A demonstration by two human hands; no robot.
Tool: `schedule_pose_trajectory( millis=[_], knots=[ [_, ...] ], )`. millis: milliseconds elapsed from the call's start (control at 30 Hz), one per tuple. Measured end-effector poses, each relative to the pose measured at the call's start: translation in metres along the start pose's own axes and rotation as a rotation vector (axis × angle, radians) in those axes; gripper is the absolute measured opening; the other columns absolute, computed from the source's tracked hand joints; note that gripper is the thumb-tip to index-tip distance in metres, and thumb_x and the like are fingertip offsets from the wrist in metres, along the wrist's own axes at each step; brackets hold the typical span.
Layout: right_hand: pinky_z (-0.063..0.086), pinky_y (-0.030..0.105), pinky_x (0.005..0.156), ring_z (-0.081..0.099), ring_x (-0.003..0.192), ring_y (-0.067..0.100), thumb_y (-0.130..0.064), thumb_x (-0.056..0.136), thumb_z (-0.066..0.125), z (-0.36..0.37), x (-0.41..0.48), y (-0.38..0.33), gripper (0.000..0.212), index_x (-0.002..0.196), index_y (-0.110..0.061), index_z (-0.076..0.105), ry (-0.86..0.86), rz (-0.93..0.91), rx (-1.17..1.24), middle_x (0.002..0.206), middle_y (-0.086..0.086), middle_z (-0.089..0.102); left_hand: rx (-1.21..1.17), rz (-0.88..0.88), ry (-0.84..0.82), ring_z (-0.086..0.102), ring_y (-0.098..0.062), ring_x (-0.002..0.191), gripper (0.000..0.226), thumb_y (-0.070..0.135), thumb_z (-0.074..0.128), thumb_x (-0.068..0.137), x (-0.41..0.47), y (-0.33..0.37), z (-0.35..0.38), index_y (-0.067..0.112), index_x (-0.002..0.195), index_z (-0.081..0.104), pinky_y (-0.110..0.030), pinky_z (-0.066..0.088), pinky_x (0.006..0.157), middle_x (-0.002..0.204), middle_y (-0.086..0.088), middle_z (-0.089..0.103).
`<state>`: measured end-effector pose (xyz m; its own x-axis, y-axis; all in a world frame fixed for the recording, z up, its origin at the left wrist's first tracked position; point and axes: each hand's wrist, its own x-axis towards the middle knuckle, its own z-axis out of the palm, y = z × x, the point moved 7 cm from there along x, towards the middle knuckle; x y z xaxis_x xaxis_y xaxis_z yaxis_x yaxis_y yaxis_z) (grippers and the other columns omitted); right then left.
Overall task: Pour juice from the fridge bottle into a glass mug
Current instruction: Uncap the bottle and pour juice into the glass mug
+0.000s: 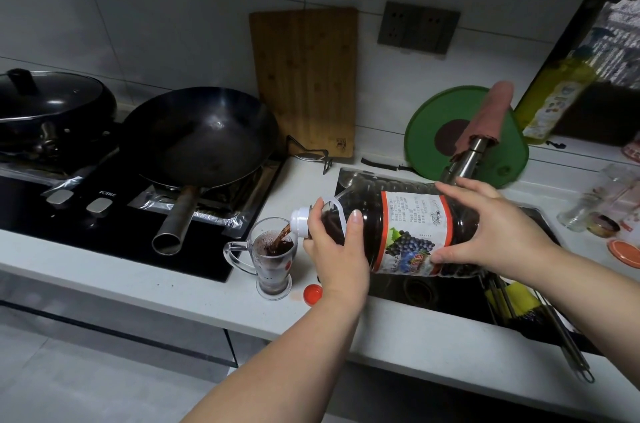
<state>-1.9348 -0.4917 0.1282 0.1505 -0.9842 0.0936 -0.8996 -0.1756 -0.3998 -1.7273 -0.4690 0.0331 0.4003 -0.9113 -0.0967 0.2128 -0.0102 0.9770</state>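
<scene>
Now, left hand (334, 251) round bottle (415, 225) neck.

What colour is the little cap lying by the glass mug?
Red, a bit orangey. The cap shows best in the head view.

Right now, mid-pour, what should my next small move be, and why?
Probably start tipping the bottle back toward upright. The juice stands high in the glass mug, foaming not far below its rim, and a stream pours from the nearly level bottle. The left hand grips the neck, the right hand holds the body, so both can ease it up.
</scene>
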Motion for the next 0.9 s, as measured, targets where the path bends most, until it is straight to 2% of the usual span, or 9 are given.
schedule_pose_trajectory(
  millis=[133,233,533,633,733,800,900],
  knots=[
    [0.038,0.045,0.108,0.036,0.136,0.015,-0.047,0.042,0.093,-0.001,-0.001,0.0,0.114,0.142,-0.045,0.039,0.001,0.003,-0.006,0.154,-0.012,0.026,-0.007,0.001,-0.004,0.037,0.017,0.088,0.051,0.038,0.055,0.092,0.0,-0.001,0.002,0.042,0.138,0.032,-0.001,0.031,0.066,0.131,-0.002,0.034],
    [0.039,0.044,0.107,0.037,0.135,0.015,-0.047,0.042,0.094,-0.002,-0.002,0.001,0.114,0.142,-0.044,0.039,0.004,0.003,-0.015,0.154,-0.013,0.026,-0.004,-0.009,0.0,0.036,0.017,0.087,0.05,0.036,0.055,0.093,-0.001,-0.002,0.003,0.041,0.138,0.033,0.007,0.028,0.059,0.13,-0.002,0.034],
    [0.038,0.045,0.108,0.036,0.136,0.015,-0.048,0.042,0.093,0.001,-0.002,0.006,0.116,0.143,-0.044,0.037,0.005,0.005,-0.014,0.154,-0.013,0.026,-0.006,-0.022,0.002,0.041,0.011,0.089,0.051,0.039,0.055,0.092,-0.001,-0.004,0.004,0.044,0.137,0.032,-0.002,0.031,0.064,0.13,-0.003,0.035],
    [0.036,0.042,0.11,0.034,0.137,0.014,-0.047,0.042,0.093,0.002,-0.003,0.006,0.122,0.146,-0.044,0.031,0.01,0.003,0.011,0.154,-0.01,0.027,0.0,-0.007,0.004,0.038,0.015,0.088,0.051,0.036,0.056,0.092,0.001,-0.003,0.003,0.041,0.138,0.034,0.007,0.031,0.058,0.131,-0.003,0.035],
    [0.036,0.042,0.11,0.035,0.136,0.014,-0.047,0.04,0.093,0.004,-0.004,0.005,0.128,0.148,-0.045,0.023,0.017,0.0,0.041,0.154,-0.008,0.029,0.014,-0.001,0.007,0.04,0.013,0.088,0.051,0.037,0.057,0.092,0.002,0.0,0.003,0.041,0.137,0.035,0.008,0.031,0.056,0.128,-0.002,0.035],
    [0.035,0.043,0.111,0.035,0.137,0.014,-0.045,0.04,0.094,0.005,-0.004,0.005,0.13,0.148,-0.044,0.022,0.024,0.009,0.062,0.154,-0.007,0.029,0.034,0.008,0.004,0.041,0.011,0.087,0.051,0.038,0.057,0.091,0.004,0.005,0.003,0.042,0.137,0.034,0.005,0.032,0.058,0.126,0.0,0.035],
    [0.036,0.041,0.11,0.037,0.135,0.017,-0.043,0.041,0.095,0.008,-0.005,0.007,0.134,0.149,-0.044,0.017,0.042,0.027,0.104,0.154,-0.005,0.029,0.049,0.043,-0.015,0.041,0.015,0.087,0.054,0.041,0.059,0.089,0.008,0.014,0.004,0.043,0.137,0.035,-0.004,0.033,0.069,0.127,0.001,0.034]
  ],
)
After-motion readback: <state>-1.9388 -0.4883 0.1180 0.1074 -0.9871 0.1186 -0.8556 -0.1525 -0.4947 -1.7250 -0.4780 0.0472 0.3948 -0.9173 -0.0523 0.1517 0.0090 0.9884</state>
